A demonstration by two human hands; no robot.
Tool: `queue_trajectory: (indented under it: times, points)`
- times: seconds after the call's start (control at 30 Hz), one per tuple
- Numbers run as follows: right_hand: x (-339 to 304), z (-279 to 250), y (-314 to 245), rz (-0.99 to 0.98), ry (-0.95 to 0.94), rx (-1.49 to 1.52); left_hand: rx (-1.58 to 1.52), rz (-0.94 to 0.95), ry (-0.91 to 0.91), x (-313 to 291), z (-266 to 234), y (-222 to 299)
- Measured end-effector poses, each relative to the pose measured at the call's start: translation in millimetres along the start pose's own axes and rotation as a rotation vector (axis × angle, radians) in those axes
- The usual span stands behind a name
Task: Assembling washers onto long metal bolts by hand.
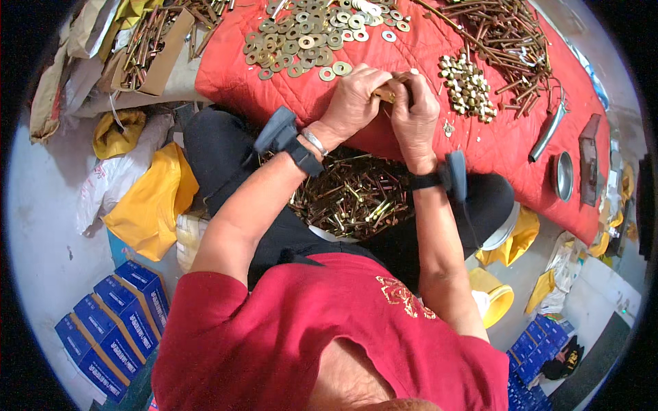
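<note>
Left hand (353,97): fingers are being clamped on a small brass-coloured piece (387,96).
Right hand (417,106): fingers are being closed on the same piece; exact contact is being hidden by the thumb and knuckles.
Brass-coloured piece: being held between both hands, over the red cloth (236,75).
Drop hazard: should the pinch be loosened, the piece could be lost among the loose bolts (351,195) below.
Washers (301,41): being crowded by the left knuckles; scattering could be caused by a sideways sweep.
Nuts (469,89): being exposed near the right hand; rolling could be caused by an outward knock.
Wrist device (455,175): being strapped on the right; its cable (471,222) could be snagged.
</note>
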State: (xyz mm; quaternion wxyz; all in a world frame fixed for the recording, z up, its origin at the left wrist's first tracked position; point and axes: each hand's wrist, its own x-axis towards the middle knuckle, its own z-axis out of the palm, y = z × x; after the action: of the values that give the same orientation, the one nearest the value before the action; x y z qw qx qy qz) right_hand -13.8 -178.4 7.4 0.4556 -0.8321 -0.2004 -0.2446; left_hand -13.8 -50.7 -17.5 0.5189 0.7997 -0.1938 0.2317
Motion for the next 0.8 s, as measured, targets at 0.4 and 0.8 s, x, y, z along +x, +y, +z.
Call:
queue_trajectory:
  times: [0.4,0.8]
  points:
    - [17.6,-31.6,19.1,0.618,-0.013,0.665,-0.754,-0.639,0.005,3.0,-23.0,4.8]
    - [29.1,-36.2,-6.2,0.463,-0.328,0.802,-0.971,-0.717,-0.177,-4.0,-49.6,21.2]
